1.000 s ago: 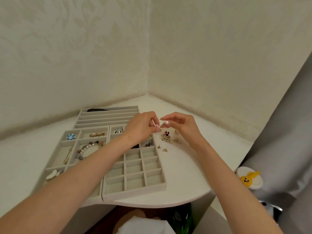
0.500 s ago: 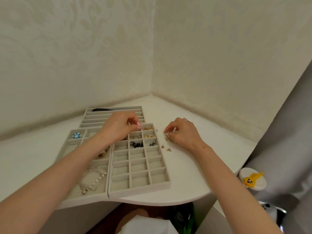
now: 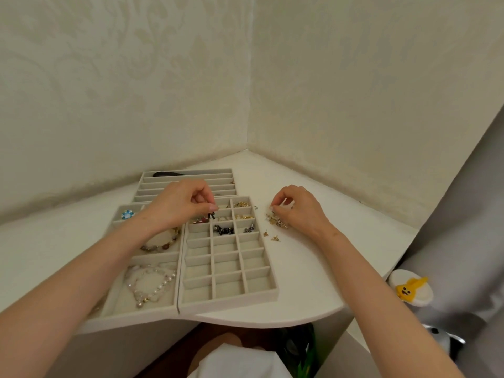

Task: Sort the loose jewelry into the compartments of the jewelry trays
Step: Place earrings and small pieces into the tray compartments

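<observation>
Three grey jewelry trays lie on the white corner table (image 3: 300, 282). The grid tray (image 3: 231, 303) holds gold and dark pieces in its far compartments. My left hand (image 3: 180, 204) hovers over the tray's far-left compartments, fingertips pinched on a small dark piece (image 3: 211, 215). To the right of the tray, my right hand (image 3: 298, 210) rests on the table over the pile of loose jewelry (image 3: 276, 221), its fingertips pinched on a small pale piece. Two tiny gold pieces (image 3: 271, 236) lie apart from the pile.
The left tray (image 3: 141, 312) holds a pearl bracelet (image 3: 152, 285), a bead bracelet (image 3: 163, 245) and a blue flower piece (image 3: 127, 214). The slotted tray (image 3: 188, 176) sits behind, near the wall. A white pouch with a yellow figure (image 3: 410, 289) lies below the table's right edge.
My hands, which met above the pile, have parted. The left one moved left over the grid tray; the right one dropped onto the loose pile.
</observation>
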Motion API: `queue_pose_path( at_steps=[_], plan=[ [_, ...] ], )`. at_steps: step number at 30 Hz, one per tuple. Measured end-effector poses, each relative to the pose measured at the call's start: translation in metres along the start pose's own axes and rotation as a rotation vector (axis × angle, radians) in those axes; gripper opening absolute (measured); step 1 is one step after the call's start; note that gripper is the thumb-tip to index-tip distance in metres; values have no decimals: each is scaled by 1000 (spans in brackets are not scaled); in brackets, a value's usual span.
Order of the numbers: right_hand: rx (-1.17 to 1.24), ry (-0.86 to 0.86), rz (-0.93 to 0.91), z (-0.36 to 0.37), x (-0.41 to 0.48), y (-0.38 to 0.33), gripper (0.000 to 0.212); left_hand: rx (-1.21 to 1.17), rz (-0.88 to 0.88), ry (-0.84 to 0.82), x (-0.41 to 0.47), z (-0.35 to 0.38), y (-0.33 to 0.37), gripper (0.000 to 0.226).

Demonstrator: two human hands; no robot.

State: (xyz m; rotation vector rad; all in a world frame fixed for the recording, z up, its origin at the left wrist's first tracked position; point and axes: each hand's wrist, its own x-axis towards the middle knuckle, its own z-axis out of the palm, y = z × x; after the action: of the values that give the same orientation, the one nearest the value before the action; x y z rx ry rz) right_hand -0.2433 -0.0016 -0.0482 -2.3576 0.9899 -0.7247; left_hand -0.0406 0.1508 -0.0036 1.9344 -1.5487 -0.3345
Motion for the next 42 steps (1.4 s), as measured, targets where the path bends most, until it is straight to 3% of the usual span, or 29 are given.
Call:
queue_pose_path(
  at_steps=[10, 17, 22, 26, 30, 36, 42],
  plan=[
    [26, 34, -45, 1, 2, 5, 11, -52, -10, 12, -6, 3, 9, 5],
    [-25, -57, 6, -6, 3, 12, 9, -346, -115, -7, -6, 5, 12, 9],
    [-91, -61, -25, 2, 4, 6, 11, -405, -140, 22, -2, 7, 12, 8],
    [-88, -80, -38, 6, 4, 0, 3, -282, -107, 30, -3, 5, 9, 8],
    [-23, -88, -25, 7, 2, -3, 14, -150, -72, -25, -8, -5, 0, 6],
    [295, 31, 11, 4, -1, -5, 18, 101, -39, -128, -14, -4, -5, 9],
    [455, 7, 49, 3, 0, -4, 13, 186, -30, -167, -14, 7, -3, 13]
  ],
)
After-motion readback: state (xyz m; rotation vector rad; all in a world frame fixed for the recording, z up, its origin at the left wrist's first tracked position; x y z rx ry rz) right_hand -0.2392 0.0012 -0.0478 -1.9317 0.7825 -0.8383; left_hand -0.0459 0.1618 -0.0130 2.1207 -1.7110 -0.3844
